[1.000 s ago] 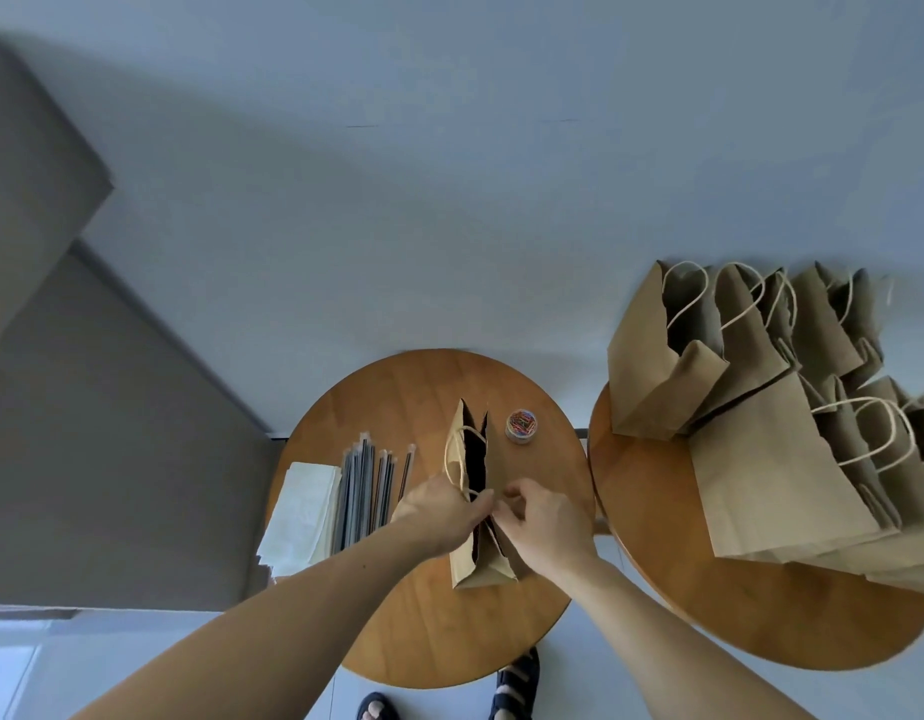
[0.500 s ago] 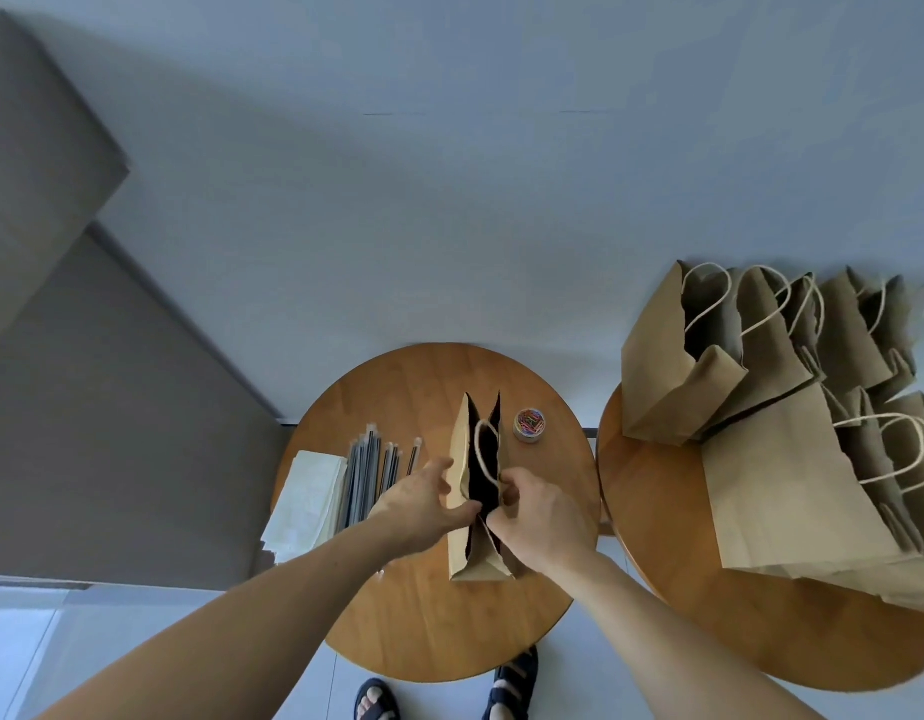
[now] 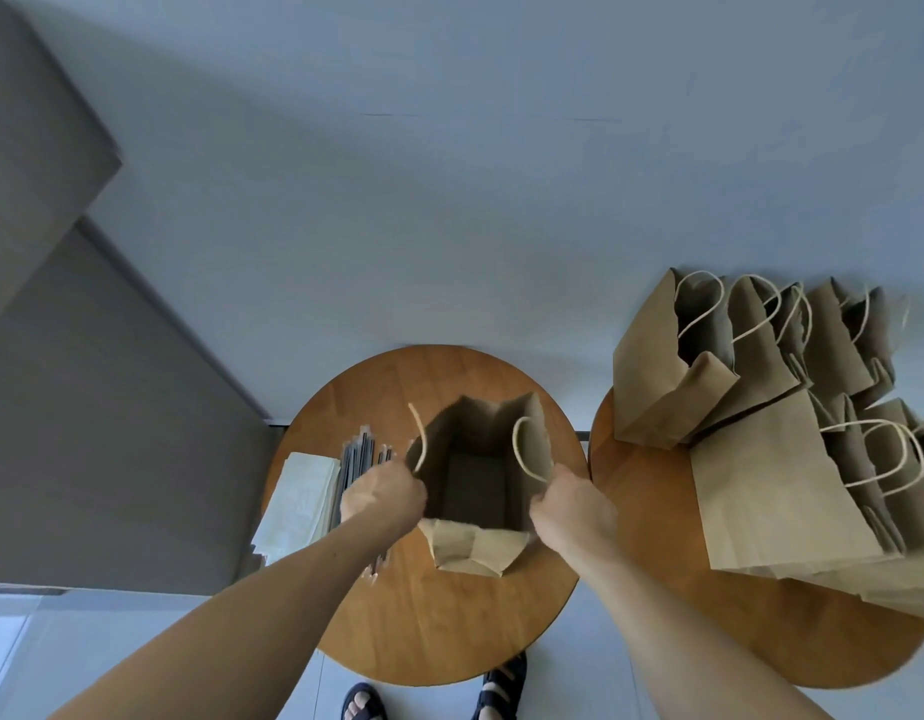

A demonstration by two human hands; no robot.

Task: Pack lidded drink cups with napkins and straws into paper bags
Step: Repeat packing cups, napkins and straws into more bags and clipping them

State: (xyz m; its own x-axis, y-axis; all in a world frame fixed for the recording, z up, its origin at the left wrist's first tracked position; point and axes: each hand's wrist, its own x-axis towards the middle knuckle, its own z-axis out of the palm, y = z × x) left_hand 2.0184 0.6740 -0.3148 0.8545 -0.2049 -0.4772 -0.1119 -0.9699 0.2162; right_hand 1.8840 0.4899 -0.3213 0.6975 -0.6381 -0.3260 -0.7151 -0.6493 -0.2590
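A brown paper bag (image 3: 475, 548) with cord handles stands on the round wooden table (image 3: 449, 631), its mouth spread wide and nothing visible inside. My left hand (image 3: 384, 498) grips the bag's left rim and my right hand (image 3: 571, 506) grips its right rim. Left of the bag lie several dark wrapped straws (image 3: 358, 462) and a stack of white napkins (image 3: 299, 498). No drink cup is in view.
A second round wooden table (image 3: 652, 589) stands close on the right, loaded with several brown paper bags (image 3: 761, 475), some upright and some lying flat. A grey wall runs behind both tables. A grey cabinet stands at the left. Sandalled feet show below.
My hands moved apart and pulled the narrow, folded bag open into a wide box shape. The small round tin behind the bag is now hidden.
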